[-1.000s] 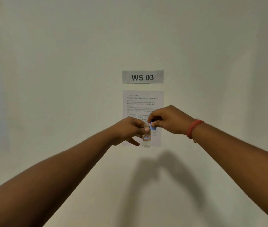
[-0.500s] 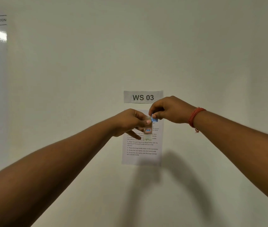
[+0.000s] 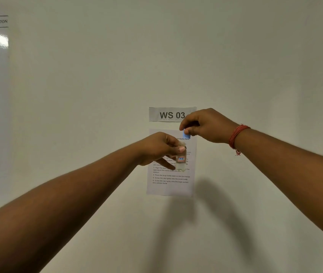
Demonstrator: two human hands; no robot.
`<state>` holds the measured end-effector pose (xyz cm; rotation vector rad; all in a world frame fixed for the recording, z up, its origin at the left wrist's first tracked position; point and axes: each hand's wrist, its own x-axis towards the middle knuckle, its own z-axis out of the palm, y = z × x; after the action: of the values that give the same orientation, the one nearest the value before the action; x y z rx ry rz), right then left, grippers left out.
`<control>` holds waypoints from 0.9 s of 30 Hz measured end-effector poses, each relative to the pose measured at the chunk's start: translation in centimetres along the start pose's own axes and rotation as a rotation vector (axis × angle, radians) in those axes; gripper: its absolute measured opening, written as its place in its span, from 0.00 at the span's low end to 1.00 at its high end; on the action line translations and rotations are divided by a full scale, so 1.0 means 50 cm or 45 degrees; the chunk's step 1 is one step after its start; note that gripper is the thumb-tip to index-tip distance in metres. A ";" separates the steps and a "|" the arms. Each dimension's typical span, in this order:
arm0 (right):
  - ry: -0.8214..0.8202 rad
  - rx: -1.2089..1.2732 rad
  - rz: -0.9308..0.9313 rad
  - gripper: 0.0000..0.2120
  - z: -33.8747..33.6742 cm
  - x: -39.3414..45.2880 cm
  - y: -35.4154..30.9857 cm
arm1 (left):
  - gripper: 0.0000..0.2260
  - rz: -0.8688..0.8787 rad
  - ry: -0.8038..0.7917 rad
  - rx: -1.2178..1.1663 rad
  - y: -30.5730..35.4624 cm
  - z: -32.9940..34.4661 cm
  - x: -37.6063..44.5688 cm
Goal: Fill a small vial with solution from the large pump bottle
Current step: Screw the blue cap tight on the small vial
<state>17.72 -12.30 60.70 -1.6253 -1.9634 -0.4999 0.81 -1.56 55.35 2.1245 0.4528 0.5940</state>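
cap (image 3: 186,134): your right hand (image 3: 206,126) is pinching it, now lifted clear above the vial (image 3: 181,157), where it sat on the neck a moment ago
vial: your left hand (image 3: 159,149) is gripping it upright, open
pump bottle: not showing; filling is coming next

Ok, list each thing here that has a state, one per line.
vial: uncapped, upright, held in the air.
blue cap: off the vial, lifted clear above it.
left hand: grips the vial.
right hand: pinches the blue cap.
instruction sheet: stuck flat on the wall, partly hidden.
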 end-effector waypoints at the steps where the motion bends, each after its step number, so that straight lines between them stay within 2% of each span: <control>1: -0.018 0.012 -0.008 0.06 -0.001 -0.001 -0.003 | 0.11 0.000 -0.002 -0.007 -0.001 0.002 -0.001; 16: -0.199 0.043 -0.072 0.10 0.028 -0.015 -0.013 | 0.11 0.007 -0.025 -0.042 -0.022 0.018 -0.006; 27: -0.214 -0.019 -0.081 0.06 0.041 -0.010 -0.009 | 0.10 0.033 -0.023 -0.052 -0.042 0.018 0.003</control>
<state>17.02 -11.54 58.81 -1.6658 -2.1444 -0.4144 1.21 -0.85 53.20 2.0976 0.4007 0.5935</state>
